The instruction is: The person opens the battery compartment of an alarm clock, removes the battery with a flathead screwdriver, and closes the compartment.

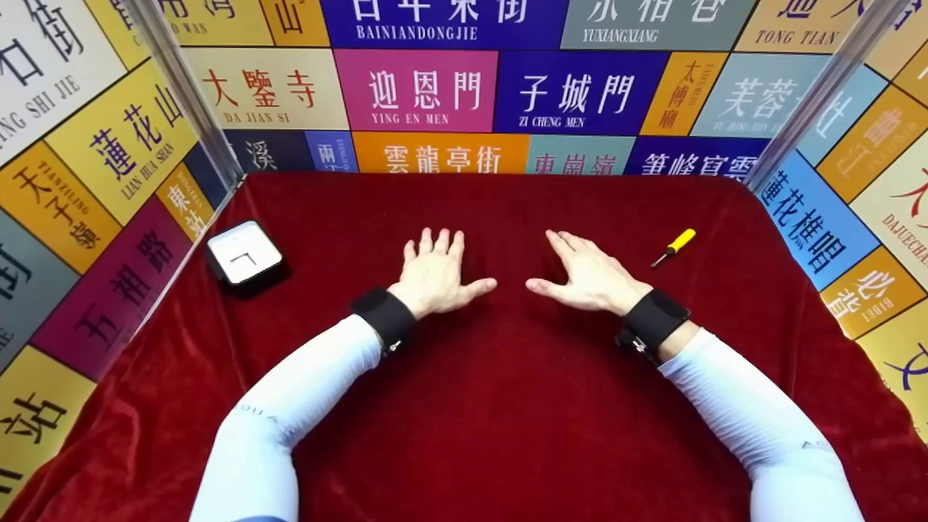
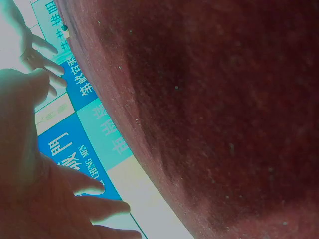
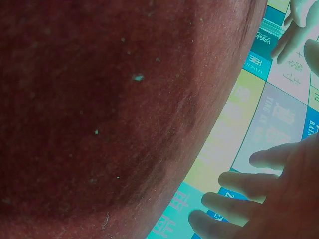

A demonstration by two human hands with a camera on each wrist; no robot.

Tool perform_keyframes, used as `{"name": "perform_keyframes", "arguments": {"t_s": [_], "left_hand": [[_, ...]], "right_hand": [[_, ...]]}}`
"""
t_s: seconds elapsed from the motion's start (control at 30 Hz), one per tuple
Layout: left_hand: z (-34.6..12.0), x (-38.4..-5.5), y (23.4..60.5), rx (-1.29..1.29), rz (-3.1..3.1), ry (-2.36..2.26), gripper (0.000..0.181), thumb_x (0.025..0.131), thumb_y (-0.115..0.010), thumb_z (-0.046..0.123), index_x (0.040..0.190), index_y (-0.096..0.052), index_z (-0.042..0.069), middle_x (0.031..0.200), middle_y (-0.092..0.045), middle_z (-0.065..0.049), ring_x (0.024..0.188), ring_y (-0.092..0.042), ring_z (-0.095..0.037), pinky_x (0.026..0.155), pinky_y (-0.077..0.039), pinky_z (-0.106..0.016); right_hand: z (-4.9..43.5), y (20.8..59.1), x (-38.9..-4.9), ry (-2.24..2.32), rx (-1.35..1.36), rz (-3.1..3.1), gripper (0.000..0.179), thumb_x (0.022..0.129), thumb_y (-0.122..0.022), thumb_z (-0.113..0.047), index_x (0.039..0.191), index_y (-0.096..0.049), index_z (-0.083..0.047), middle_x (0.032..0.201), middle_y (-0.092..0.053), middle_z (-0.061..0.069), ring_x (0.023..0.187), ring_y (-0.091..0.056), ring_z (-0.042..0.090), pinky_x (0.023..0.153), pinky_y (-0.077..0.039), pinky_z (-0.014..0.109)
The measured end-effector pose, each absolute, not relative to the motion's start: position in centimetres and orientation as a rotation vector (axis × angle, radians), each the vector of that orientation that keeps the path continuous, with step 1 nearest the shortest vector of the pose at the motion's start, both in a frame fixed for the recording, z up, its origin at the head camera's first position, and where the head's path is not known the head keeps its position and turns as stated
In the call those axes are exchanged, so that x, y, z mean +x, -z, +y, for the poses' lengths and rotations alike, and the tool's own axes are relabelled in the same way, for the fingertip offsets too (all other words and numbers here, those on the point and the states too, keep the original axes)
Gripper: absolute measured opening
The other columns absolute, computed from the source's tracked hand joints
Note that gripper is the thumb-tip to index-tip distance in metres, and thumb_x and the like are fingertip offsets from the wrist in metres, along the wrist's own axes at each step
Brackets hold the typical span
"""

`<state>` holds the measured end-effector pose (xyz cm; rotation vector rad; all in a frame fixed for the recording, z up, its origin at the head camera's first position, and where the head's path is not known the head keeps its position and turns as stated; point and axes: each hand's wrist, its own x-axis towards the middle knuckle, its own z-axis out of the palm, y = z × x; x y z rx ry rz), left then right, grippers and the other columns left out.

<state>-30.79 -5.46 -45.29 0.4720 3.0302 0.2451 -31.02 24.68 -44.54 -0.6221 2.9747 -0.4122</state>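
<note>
Both hands are held palm down over a table covered in red velvet cloth [image 1: 464, 406]. My left hand [image 1: 435, 279] has its fingers straight and the thumb spread toward the middle; nothing is in it. Facing it, my right hand [image 1: 591, 275] also has straight fingers, with the thumb apart, and holds nothing. Right of that hand lies a small screwdriver [image 1: 674, 247] with a yellow and black handle, its metal tip toward the lower left. At the far left a dark, square-cased object with a white face [image 1: 245, 252] bears two black marks like clock hands. Each wrist view shows spread fingers [image 2: 102, 209].
Panels of coloured signs [image 1: 417, 90] with Chinese lettering stand behind the table and on both sides. Clear upright edges [image 1: 196, 109] mark the back corners. Black bands [image 1: 384, 317] wrap both wrists, above white sleeves [image 1: 319, 384].
</note>
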Motion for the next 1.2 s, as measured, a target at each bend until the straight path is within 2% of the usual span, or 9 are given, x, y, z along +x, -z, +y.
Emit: {"name": "perform_keyframes", "arguments": {"t_s": [0.17, 0.3, 0.43, 0.57, 0.93, 1.2], "left_hand": [[-5.47, -30.78, 45.47, 0.475, 3.023, -0.252, 0.112, 0.101, -0.053, 0.085, 0.177, -0.031, 0.006, 0.182, -0.036, -0.025, 0.172, -0.026, -0.052, 0.138, -0.025, -0.071], [-5.5, -30.71, 45.56, 0.485, 3.031, -0.266, 0.107, 0.102, -0.056, 0.082, 0.173, -0.037, 0.004, 0.176, -0.046, -0.025, 0.167, -0.037, -0.051, 0.134, -0.034, -0.068], [-5.54, -30.56, 45.66, 0.513, 3.048, -0.272, 0.098, 0.104, -0.059, 0.077, 0.166, -0.047, 0.002, 0.163, -0.058, -0.026, 0.152, -0.053, -0.048, 0.123, -0.049, -0.065], [-5.6, -30.41, 45.75, 0.536, 3.063, -0.282, 0.087, 0.105, -0.062, 0.071, 0.155, -0.055, 0.0, 0.148, -0.066, -0.027, 0.138, -0.061, -0.046, 0.11, -0.058, -0.063], [-5.82, -30.45, 45.73, 0.551, 3.065, -0.286, 0.072, 0.106, -0.067, 0.059, 0.144, -0.064, -0.002, 0.141, -0.07, -0.026, 0.133, -0.065, -0.047, 0.104, -0.063, -0.062], [-6.42, -30.62, 46.02, 0.585, 3.093, -0.286, 0.059, 0.107, -0.068, 0.049, 0.133, -0.069, -0.004, 0.133, -0.074, -0.027, 0.125, -0.071, -0.049, 0.101, -0.064, -0.062]], "right_hand": [[24.71, 44.57, -30.98, 0.414, -0.642, 2.961, 0.112, 0.099, -0.066, -0.075, 0.178, -0.028, -0.005, 0.181, -0.036, 0.027, 0.167, -0.038, 0.05, 0.134, -0.036, 0.068], [24.68, 44.56, -31.04, 0.408, -0.654, 2.958, 0.109, 0.099, -0.067, -0.073, 0.176, -0.031, -0.004, 0.179, -0.039, 0.028, 0.165, -0.04, 0.051, 0.134, -0.036, 0.068], [24.71, 44.51, -30.94, 0.415, -0.675, 2.966, 0.105, 0.099, -0.07, -0.07, 0.173, -0.038, -0.004, 0.174, -0.046, 0.028, 0.16, -0.047, 0.05, 0.131, -0.041, 0.067], [24.72, 44.54, -30.87, 0.434, -0.698, 2.977, 0.1, 0.098, -0.072, -0.067, 0.169, -0.045, -0.003, 0.167, -0.054, 0.027, 0.154, -0.054, 0.047, 0.127, -0.046, 0.065], [24.81, 45.0, -31.27, 0.465, -0.764, 3.012, 0.082, 0.098, -0.077, -0.054, 0.157, -0.06, 0.001, 0.148, -0.069, 0.027, 0.136, -0.068, 0.046, 0.118, -0.054, 0.063], [24.73, 45.22, -31.48, 0.535, -0.806, 3.019, 0.057, 0.096, -0.081, -0.041, 0.135, -0.074, 0.0, 0.12, -0.079, 0.023, 0.111, -0.073, 0.041, 0.101, -0.059, 0.06]]}}
